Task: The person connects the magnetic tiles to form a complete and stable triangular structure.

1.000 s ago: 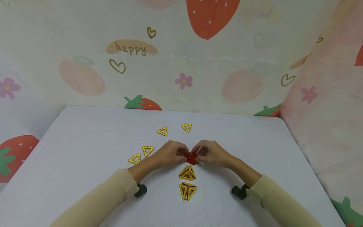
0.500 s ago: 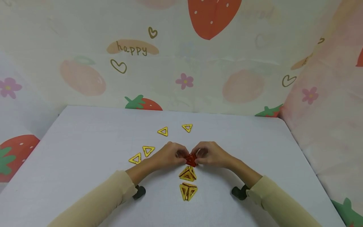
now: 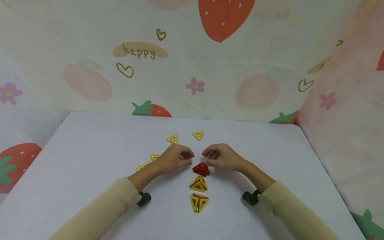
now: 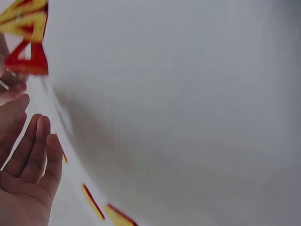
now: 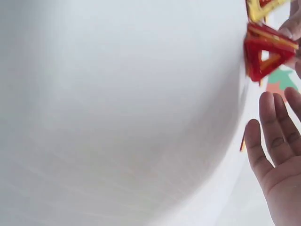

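Note:
A small red pyramid of triangular frame tiles [image 3: 201, 169] stands on the white table, between and just below the two hands in the head view. Two golden-yellow pyramids, a nearer one [image 3: 199, 202] and a middle one [image 3: 198, 183], line up with it toward the person. My left hand [image 3: 174, 158] hovers to its left, fingers loosely bent and nothing in them. On the other side my right hand [image 3: 225, 157] has its thumb tip close by the red pyramid's top. Both wrist views show spread, relaxed fingers on the left hand [image 4: 28, 181] and right hand [image 5: 282, 160].
Flat yellow triangle tiles lie farther out: one at the back [image 3: 197, 135], another left of it [image 3: 172, 139], and two partly covered by the left arm, an upper [image 3: 154, 157] and a lower [image 3: 142, 166]. A printed curtain [image 3: 216, 73] hangs behind the table.
Both hands have let go of the red pyramid. They have drawn up and apart, the left one farther, now overlapping the two left tiles. The pyramid stands on its own.

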